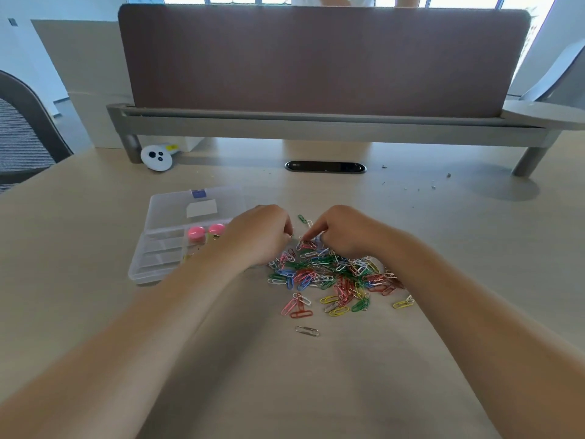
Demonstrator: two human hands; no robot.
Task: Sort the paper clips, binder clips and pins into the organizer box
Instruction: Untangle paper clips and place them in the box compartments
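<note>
A heap of coloured paper clips (332,274) lies on the desk in front of me. My left hand (258,236) rests at the heap's far left edge, fingers curled; what it holds is hidden. My right hand (340,231) is at the heap's far edge, fingertips pinched down onto clips there. The clear organizer box (148,264) stands open to the left, its lid (177,210) folded back. Two pink round items (205,232) sit in a far compartment; my left wrist covers the box's right side.
A brown desk divider (316,61) on a grey rail blocks the far side. A white round device (156,157) and a black cable slot (325,167) lie near it. Small specks (421,185) dot the far right. An office chair (22,131) stands at the left.
</note>
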